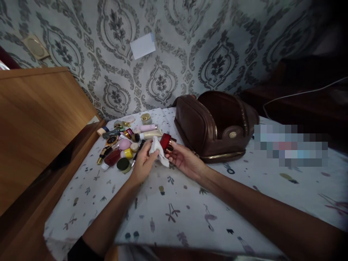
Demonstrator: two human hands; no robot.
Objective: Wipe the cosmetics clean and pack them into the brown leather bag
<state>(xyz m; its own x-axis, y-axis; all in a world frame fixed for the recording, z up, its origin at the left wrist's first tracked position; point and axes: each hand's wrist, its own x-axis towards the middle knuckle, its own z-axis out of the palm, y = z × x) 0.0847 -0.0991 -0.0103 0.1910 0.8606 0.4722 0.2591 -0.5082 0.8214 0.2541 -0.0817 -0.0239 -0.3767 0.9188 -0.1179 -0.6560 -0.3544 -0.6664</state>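
My left hand point(145, 163) is closed on a crumpled white cloth or tissue point(157, 148), which hangs down between my two hands. In my right hand point(183, 159) is a small red bottle point(165, 140) with dark, gold-toned parts; the fingers wrap its right side. The cloth touches the bottle's left side. Just left of my hands lie several cosmetics, among them a cream tube point(150, 135), a pink round item point(125, 145), a dark green-lidded jar point(124, 165) and a bottle of dark red liquid point(112, 158). A slim black item point(138, 151) lies beside my left hand.
A brown leather bag point(201, 127) stands unzipped behind my right hand. A gold-lidded jar point(146, 118) sits near the wall. At left rises a wooden panel point(40, 127). A patterned cloth point(174, 217) covers the surface; a blurred patch point(290, 145) lies at right.
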